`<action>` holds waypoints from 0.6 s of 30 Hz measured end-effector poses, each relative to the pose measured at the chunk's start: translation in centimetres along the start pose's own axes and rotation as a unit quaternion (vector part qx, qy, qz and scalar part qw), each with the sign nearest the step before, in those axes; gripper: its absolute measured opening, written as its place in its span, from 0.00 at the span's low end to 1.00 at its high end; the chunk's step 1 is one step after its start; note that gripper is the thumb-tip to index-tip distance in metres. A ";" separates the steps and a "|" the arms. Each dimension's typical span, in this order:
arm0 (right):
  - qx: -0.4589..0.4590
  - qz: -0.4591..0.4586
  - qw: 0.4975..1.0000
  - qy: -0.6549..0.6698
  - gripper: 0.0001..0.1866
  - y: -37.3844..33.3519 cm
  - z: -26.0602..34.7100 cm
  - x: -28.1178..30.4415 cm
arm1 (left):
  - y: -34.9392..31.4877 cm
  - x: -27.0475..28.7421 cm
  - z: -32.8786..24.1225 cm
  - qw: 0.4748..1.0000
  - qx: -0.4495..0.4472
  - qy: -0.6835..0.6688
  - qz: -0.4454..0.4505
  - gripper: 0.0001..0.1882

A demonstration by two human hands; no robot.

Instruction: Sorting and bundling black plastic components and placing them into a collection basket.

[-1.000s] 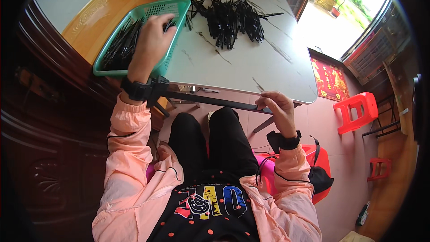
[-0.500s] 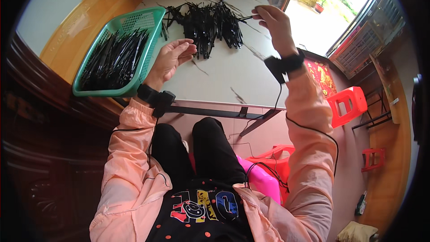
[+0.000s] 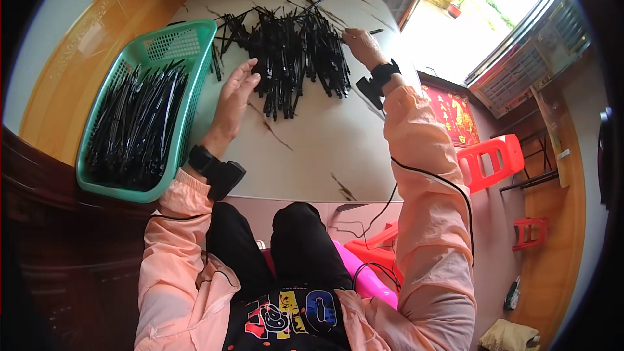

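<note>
A spread pile of thin, glossy black sticks (image 3: pixel 281 58) lies on the far half of the marble-patterned table (image 3: pixel 312 156). At the pile's right edge, my right hand (image 3: pixel 364 47) has its fingers bent together. A thin black stick (image 3: pixel 376 31) pokes out beyond the hand; its other end is hidden behind the fingers. My left hand (image 3: pixel 235 99) hovers at the pile's left side, fingers loosely stretched and slightly apart, with nothing seen in it. To its left stands a green plastic basket (image 3: pixel 184 114) filled with more of the black sticks (image 3: pixel 140 127), lying mostly lengthwise.
A wooden panel (image 3: pixel 62 65) runs along the left, close to the basket. Red plastic stools (image 3: pixel 494 162) stand on the floor at the right, and a pink seat (image 3: pixel 367 279) is beneath me. A thin cable (image 3: pixel 383 214) hangs from my right arm. An open doorway lies at the far right.
My right hand has moved left and down to the pile's edge, with its fingers drawn in. My left hand has shifted left and slightly down. The view has shifted too.
</note>
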State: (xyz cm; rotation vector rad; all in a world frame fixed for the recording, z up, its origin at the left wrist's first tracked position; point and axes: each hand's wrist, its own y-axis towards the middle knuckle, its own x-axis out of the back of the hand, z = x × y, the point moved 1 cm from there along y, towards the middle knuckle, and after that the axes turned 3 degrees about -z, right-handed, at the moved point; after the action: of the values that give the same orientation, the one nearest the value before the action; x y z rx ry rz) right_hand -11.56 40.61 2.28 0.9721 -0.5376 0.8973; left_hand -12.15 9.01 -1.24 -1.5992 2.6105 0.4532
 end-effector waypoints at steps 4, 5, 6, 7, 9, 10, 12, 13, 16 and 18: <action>0.014 0.029 0.999 -0.029 0.22 0.6 0.1 -0.9 | 0.3 0.0 0.7 0.999 -0.017 0.044 -0.012 0.28; 0.010 0.048 0.998 -0.042 0.21 0.5 0.3 -1.4 | 0.3 0.0 0.7 0.998 -0.030 0.061 -0.013 0.29; 0.005 0.067 0.996 -0.055 0.20 0.4 0.6 -1.8 | 0.3 0.0 0.8 0.998 -0.030 0.061 -0.012 0.29; 0.001 0.086 0.994 -0.067 0.20 0.2 1.3 -2.3 | 0.3 0.1 0.9 0.997 -0.030 0.066 -0.004 0.29; 0.011 0.084 0.993 -0.083 0.20 -1.0 3.0 -3.3 | 0.2 0.4 1.0 0.997 -0.029 0.075 0.012 0.29; 0.021 0.083 0.991 -0.099 0.19 -1.8 4.0 -3.9 | 0.1 0.5 0.9 0.997 -0.029 0.075 0.010 0.29; 0.030 0.081 0.989 -0.119 0.19 -3.3 5.8 -4.6 | 0.0 0.3 0.7 0.996 -0.008 0.085 0.034 0.29; 0.031 0.078 0.987 -0.138 0.18 -4.1 6.5 -4.8 | 0.1 0.2 0.7 0.995 0.003 0.089 0.047 0.29; 0.040 0.071 0.983 -0.166 0.17 -5.9 8.6 -4.8 | 0.9 0.5 1.6 0.991 -0.031 0.128 0.035 0.28; 0.132 0.057 0.975 -0.171 0.16 -7.0 10.5 -4.3 | 1.1 1.2 2.0 0.988 -0.048 0.147 0.027 0.27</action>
State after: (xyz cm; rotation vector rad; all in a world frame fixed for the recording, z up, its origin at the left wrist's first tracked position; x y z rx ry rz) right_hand -8.03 27.80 0.91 1.3626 -0.7858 0.9246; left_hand -13.86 8.95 -3.13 -1.7488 2.8933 0.3753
